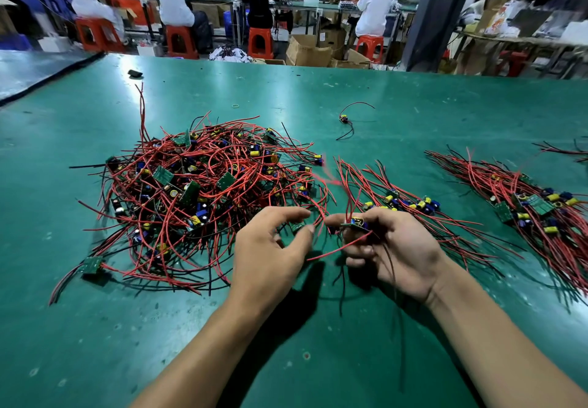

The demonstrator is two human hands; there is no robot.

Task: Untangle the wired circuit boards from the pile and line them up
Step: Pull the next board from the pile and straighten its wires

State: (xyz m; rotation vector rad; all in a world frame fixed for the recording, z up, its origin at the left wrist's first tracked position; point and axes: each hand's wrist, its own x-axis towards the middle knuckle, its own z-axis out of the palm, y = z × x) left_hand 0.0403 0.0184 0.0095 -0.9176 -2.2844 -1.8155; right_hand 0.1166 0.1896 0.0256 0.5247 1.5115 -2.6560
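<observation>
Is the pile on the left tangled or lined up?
Tangled: in the pile red wires loop across each other, boards tilted every way.
</observation>
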